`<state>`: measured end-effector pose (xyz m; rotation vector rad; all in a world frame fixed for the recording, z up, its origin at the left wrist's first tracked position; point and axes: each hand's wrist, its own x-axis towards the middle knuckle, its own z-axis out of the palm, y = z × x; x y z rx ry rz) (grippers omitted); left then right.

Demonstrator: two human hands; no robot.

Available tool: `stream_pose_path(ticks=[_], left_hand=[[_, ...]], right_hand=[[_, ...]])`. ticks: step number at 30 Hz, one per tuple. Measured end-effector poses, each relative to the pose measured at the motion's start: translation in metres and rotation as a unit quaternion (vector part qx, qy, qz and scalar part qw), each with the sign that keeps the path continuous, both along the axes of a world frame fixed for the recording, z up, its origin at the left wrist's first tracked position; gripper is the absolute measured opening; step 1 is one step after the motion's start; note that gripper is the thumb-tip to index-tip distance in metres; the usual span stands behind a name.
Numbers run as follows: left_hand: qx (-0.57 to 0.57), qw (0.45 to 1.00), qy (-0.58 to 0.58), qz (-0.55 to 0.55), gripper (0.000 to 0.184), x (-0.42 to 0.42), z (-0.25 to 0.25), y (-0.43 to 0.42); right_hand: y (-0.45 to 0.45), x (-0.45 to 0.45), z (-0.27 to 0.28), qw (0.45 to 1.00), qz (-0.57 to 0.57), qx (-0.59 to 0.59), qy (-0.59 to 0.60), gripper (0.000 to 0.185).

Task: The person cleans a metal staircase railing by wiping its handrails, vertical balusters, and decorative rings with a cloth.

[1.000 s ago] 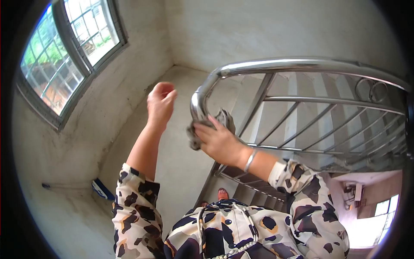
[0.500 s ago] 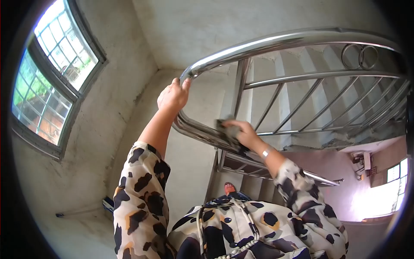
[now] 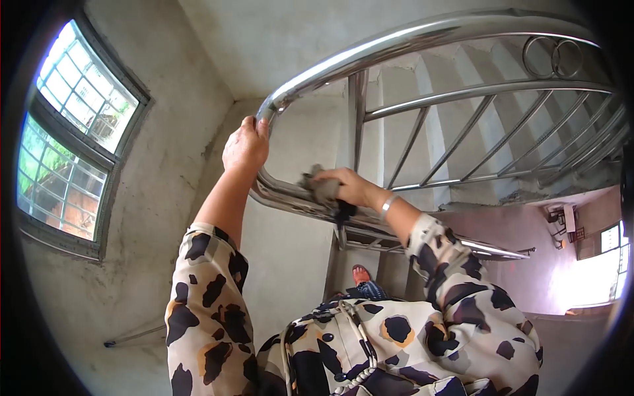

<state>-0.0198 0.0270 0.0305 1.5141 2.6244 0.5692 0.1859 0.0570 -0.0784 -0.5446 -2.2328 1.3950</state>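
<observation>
My left hand is closed around the bend of a shiny metal stair handrail, its fingers partly hidden behind the tube. My right hand grips a bunched grey-brown rag, pressed against the lower rail of the same bend. A dark end of the rag hangs below my fingers. On my right wrist sits a pale bracelet. Both arms are in spotted sleeves.
Concrete stairs rise behind the slanted balusters. A barred window is in the left wall. My sandaled foot stands on a lower step. Below right, a room holds furniture. A thin rod lies at lower left.
My right hand and the rag have moved left along the lower rail toward the bend. The view has shifted slightly; my left hand keeps its grip on the rail.
</observation>
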Motion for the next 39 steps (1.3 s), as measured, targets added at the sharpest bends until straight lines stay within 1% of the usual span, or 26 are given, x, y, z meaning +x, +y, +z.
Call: stream_pose_path(ticks=[2,3,5,6,8,9,11,12,14,15,16,17,18,19,20,23,26,27,29,31,32,34,36,37,38,39], left_hand=[[-0.007,1.000,0.000,-0.016,0.045,0.004,0.006,-0.001],[-0.031,0.999,0.017,-0.023,0.044,0.006,0.009,-0.001],[-0.070,0.996,0.044,-0.043,0.043,0.005,0.009,-0.001],[-0.068,0.996,0.045,-0.049,0.043,0.004,0.010,0.001],[-0.089,0.992,0.073,-0.042,0.045,0.003,0.009,0.004],[-0.096,0.993,0.057,-0.043,0.047,0.002,0.011,0.005],[-0.099,0.993,0.053,-0.047,0.047,0.000,0.010,0.008],[-0.102,0.993,0.050,-0.045,0.048,-0.002,0.011,0.010],[-0.094,0.993,0.043,-0.051,0.049,-0.004,0.008,0.011],[-0.086,0.994,0.032,-0.053,0.049,-0.005,0.007,0.011],[-0.077,0.995,0.021,-0.055,0.049,-0.005,0.008,0.010],[-0.072,0.996,0.013,-0.051,0.049,-0.003,0.010,0.008],[-0.070,0.996,0.014,-0.056,0.049,-0.003,0.009,0.007],[-0.062,0.996,0.015,-0.059,0.049,-0.003,0.009,0.005],[-0.054,0.996,0.016,-0.063,0.049,-0.003,0.009,0.003],[-0.053,0.996,0.029,-0.068,0.049,-0.004,0.006,0.002],[-0.058,0.996,0.040,-0.063,0.048,-0.001,0.007,0.000],[-0.054,0.996,0.041,-0.063,0.048,-0.001,0.008,0.000],[-0.067,0.995,0.043,-0.059,0.047,0.001,0.010,0.000],[-0.061,0.995,0.048,-0.059,0.046,0.003,0.011,0.000],[-0.059,0.995,0.052,-0.059,0.046,0.003,0.011,0.000],[-0.051,0.996,0.051,-0.059,0.045,0.001,0.008,0.002],[-0.046,0.996,0.042,-0.065,0.046,-0.002,0.006,0.004],[-0.045,0.996,0.041,-0.064,0.046,-0.002,0.008,0.004],[-0.047,0.996,0.031,-0.063,0.046,-0.001,0.010,0.003],[-0.051,0.996,0.022,-0.063,0.046,0.000,0.011,0.001]], right_hand=[[-0.012,0.049,-0.018,0.997,-0.062,0.042,-0.003,0.032],[-0.014,0.077,-0.038,0.996,-0.078,0.037,-0.016,0.033],[-0.023,0.136,-0.075,0.985,-0.168,0.034,-0.015,0.031],[-0.022,0.168,-0.100,0.964,-0.230,0.045,-0.124,0.026],[-0.034,0.205,-0.098,0.895,-0.312,0.030,-0.317,0.026],[-0.036,0.216,-0.108,0.893,-0.316,0.029,-0.320,0.026],[-0.037,0.216,-0.118,0.860,-0.399,0.035,-0.316,0.026],[-0.036,0.211,-0.125,0.881,-0.393,0.049,-0.260,0.027],[-0.042,0.158,-0.102,0.920,-0.362,0.076,-0.129,0.029],[-0.052,0.120,-0.065,0.943,-0.323,0.082,-0.030,0.032],[-0.062,0.085,-0.037,0.952,-0.285,0.100,0.042,0.034],[-0.069,0.055,-0.019,0.943,-0.275,0.177,0.061,0.037],[-0.081,0.036,0.002,0.922,-0.262,0.283,-0.036,0.045],[-0.090,0.022,0.018,0.898,-0.254,0.352,-0.072,0.053],[-0.091,0.014,0.011,0.870,-0.266,0.411,-0.059,0.059],[-0.097,0.041,-0.017,0.867,-0.281,0.412,-0.004,0.063],[-0.106,0.103,-0.055,0.838,-0.320,0.435,-0.082,0.068],[-0.107,0.126,-0.070,0.846,-0.330,0.410,-0.088,0.068],[-0.116,0.171,-0.082,0.851,-0.370,0.332,-0.171,0.065],[-0.111,0.210,-0.105,0.846,-0.421,0.255,-0.206,0.056],[-0.103,0.220,-0.101,0.865,-0.436,0.159,-0.191,0.048],[-0.070,0.226,-0.091,0.901,-0.412,0.062,-0.117,0.046],[-0.031,0.198,-0.038,0.885,-0.464,0.037,0.035,0.049],[-0.015,0.175,-0.002,0.851,-0.492,0.029,0.183,0.050],[-0.006,0.154,0.043,0.823,-0.473,-0.007,0.314,0.053],[0.003,0.134,0.081,0.813,-0.432,-0.020,0.390,0.054]])
